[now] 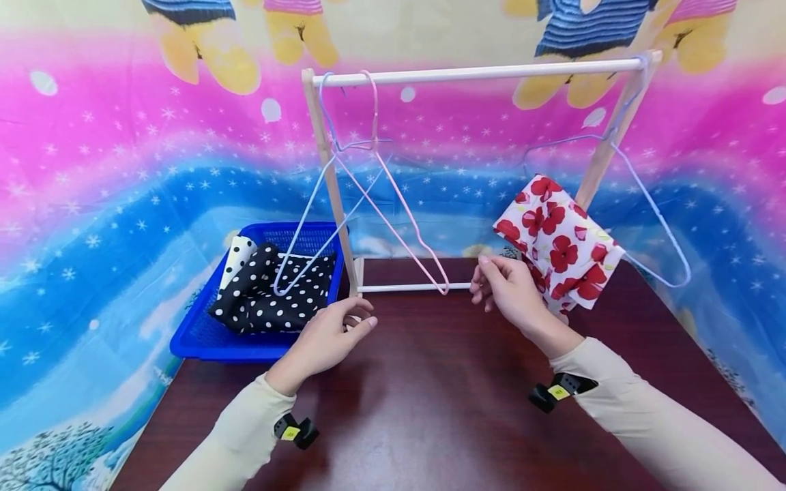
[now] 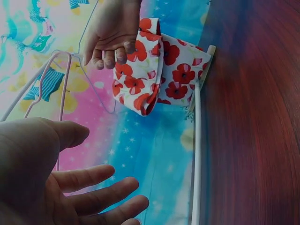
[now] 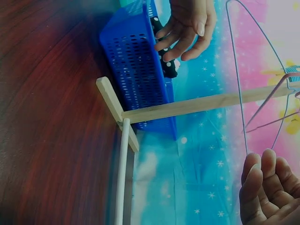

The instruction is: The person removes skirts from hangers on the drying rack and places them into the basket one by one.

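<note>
Over the table near the basket, my left hand holds nothing; its fingers are spread and relaxed in the left wrist view. My right hand is raised left of a white cloth with red flowers, its fingers loosely bent and empty. That cloth hangs folded over the lower bar of a blue hanger at the rack's right end. A pink hanger and another blue hanger hang bare on the left. The blue basket holds a black polka-dot cloth and a white dotted one.
The wooden rack has a white top rod, two side posts and a low white crossbar. It stands toward the back of the dark red table. A colourful printed backdrop surrounds the table's back and sides.
</note>
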`<state>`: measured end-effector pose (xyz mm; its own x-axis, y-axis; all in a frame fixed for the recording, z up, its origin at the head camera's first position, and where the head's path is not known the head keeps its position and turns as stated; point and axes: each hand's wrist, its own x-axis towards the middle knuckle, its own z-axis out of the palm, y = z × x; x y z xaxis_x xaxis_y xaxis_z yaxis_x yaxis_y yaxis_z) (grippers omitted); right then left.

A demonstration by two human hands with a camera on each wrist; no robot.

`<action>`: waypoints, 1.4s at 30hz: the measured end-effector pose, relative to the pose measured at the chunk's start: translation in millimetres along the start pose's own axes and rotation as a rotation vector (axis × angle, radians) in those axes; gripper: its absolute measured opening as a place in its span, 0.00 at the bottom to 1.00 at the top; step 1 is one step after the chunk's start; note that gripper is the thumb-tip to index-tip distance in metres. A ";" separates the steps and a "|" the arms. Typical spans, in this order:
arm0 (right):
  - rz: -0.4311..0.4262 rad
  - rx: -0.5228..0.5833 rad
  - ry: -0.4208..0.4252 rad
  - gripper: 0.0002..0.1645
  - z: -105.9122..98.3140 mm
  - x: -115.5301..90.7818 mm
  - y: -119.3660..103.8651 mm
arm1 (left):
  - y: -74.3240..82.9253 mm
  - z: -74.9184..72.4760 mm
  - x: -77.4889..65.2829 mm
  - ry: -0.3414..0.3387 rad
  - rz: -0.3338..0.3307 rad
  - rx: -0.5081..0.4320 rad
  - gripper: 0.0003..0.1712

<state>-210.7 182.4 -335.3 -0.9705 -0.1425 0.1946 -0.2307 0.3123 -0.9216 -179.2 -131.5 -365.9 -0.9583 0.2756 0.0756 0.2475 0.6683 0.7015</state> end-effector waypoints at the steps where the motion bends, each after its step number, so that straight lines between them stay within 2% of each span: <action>1: 0.003 -0.008 -0.002 0.26 -2.1 -1.9 0.9 | 1.0 1.2 0.1 0.001 0.000 -0.005 0.15; 9: 0.004 -0.042 -0.030 0.26 -17.1 -13.0 5.6 | 6.0 9.7 -1.5 0.001 -0.013 -0.037 0.13; 15: 0.003 -0.048 -0.029 0.25 -21.3 -21.0 11.9 | 4.6 22.7 -3.0 -0.012 0.016 -0.059 0.11; 26: 0.000 -0.104 -0.027 0.23 -30.4 -30.8 18.6 | 7.5 42.7 -2.6 -0.041 0.042 -0.021 0.12; 30: -0.001 -0.120 -0.028 0.23 -32.1 -32.0 17.5 | 9.5 49.5 -1.2 -0.054 0.068 0.012 0.13; 35: -0.021 -0.143 -0.031 0.19 -34.0 -33.6 11.3 | 13.2 55.9 1.6 -0.033 0.096 0.045 0.13; 42: -0.090 -0.216 0.010 0.15 -45.2 -35.4 -3.0 | 23.0 60.7 3.7 -0.036 0.118 0.049 0.15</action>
<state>-178.8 228.9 -324.2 -0.9456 -0.1701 0.2773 -0.3253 0.4929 -0.8070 -168.4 -73.1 -392.5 -0.9165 0.3783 0.1300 0.3660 0.6622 0.6539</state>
